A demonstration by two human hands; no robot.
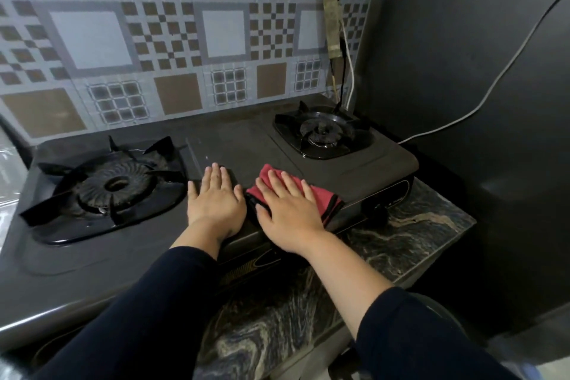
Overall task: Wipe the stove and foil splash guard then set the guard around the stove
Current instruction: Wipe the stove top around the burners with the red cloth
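Left hand: the left hand (216, 197) lies flat, palm down, fingers spread, on the bare top of the stove (240, 145); it grips nothing.
Right hand: the right hand (288, 210) lies flat, fingers stretched out, pressing on a red cloth (324, 196); it is not curled around the cloth.
Hands together: side by side near the front edge of the stove, close but not touching.
Cloth: folded, red with a dark edge, under the right hand and sticking out past its fingertips and to its right.
Stove: dark, with 2 burners; the left burner (114, 185) sits left of the left hand, the right burner (324, 133) beyond the right hand.
Knob: a knob (377, 211) on the stove front, right of the right hand.
Counter: marbled counter (410, 234) under the forearms.
Wall: patterned foil sheet (172, 40) stands behind the stove, beyond both hands.
Cable: a white cable (481, 102) runs on the dark wall to the right.
Sleeves: dark sleeves (148, 311) cover both forearms partway.
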